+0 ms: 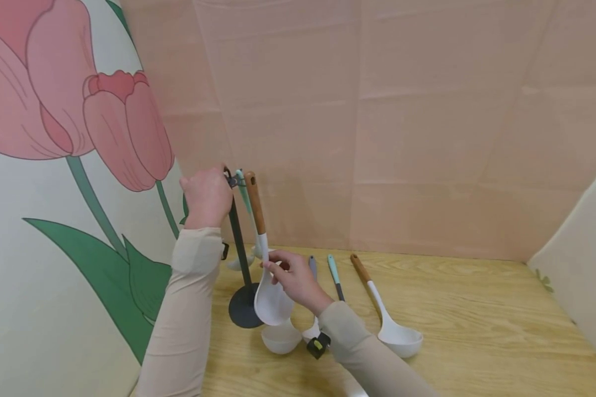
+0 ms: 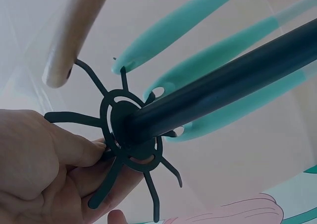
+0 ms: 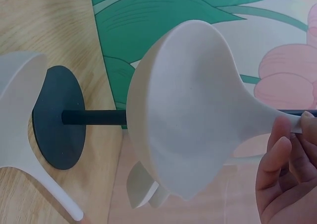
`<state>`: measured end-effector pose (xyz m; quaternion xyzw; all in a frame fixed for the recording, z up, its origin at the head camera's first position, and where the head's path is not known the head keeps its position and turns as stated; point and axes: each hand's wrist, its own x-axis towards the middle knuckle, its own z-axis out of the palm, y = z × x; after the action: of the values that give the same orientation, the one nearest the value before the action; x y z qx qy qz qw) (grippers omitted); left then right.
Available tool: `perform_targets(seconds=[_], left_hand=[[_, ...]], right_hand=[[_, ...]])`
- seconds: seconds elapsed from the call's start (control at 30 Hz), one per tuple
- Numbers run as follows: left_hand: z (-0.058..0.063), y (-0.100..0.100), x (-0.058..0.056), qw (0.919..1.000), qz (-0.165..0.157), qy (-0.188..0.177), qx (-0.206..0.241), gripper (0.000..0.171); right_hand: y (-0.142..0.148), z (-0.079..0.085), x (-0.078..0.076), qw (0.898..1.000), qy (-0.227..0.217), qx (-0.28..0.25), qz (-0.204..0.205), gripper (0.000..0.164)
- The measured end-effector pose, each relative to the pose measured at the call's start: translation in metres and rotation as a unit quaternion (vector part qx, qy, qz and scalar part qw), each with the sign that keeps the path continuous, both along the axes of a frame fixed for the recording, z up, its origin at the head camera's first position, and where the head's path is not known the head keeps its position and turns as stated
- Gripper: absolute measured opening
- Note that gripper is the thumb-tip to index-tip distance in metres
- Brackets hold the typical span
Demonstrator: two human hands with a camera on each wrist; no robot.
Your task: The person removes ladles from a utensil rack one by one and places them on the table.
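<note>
My left hand (image 1: pixel 208 198) holds the top of a black utensil stand (image 1: pixel 237 237); in the left wrist view its thumb and fingers pinch the hook ring (image 2: pixel 124 122). With fingertips, my right hand (image 1: pixel 298 278) pinches the white neck of a ladle (image 3: pixel 193 100) with a wooden handle (image 1: pixel 255 204). The ladle is upright, bowl down, beside the pole. Its handle end is at one hook's tip; whether the hook passes through the hole, I cannot tell. Several utensils with teal handles (image 2: pixel 213 53) hang from other hooks, their lower ends partly hidden in the head view.
Right of the stand's round base (image 1: pixel 243 309), a white ladle bowl (image 1: pixel 281 339), a grey-handled utensil (image 1: pixel 312 266), a teal-handled utensil (image 1: pixel 333 269) and a wooden-handled ladle (image 1: pixel 399 336) lie on the wooden table (image 1: pixel 487 314). A tulip-printed wall (image 1: pixel 54 259) stands close on the left.
</note>
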<state>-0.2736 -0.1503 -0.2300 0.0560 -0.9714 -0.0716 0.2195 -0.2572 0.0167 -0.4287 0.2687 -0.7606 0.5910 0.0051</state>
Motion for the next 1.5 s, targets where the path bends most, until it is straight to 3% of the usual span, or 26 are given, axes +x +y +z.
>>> perform_targets(seconds=[0.73,1.13,1.5], left_hand=[[0.001,0.0,0.001,1.0,-0.004,-0.003,-0.004,0.03],[0.002,0.0,0.002,0.9999,-0.006,-0.012,-0.004,0.03],[0.003,0.0,0.002,0.9999,-0.009,-0.014,0.001,0.032]], right_hand=[[0.015,-0.002,0.006,1.0,-0.012,-0.02,0.0,0.022],[0.03,-0.004,0.008,1.0,-0.025,-0.003,-0.013,0.026],[0.038,-0.007,0.01,0.999,-0.021,-0.026,-0.026,0.018]])
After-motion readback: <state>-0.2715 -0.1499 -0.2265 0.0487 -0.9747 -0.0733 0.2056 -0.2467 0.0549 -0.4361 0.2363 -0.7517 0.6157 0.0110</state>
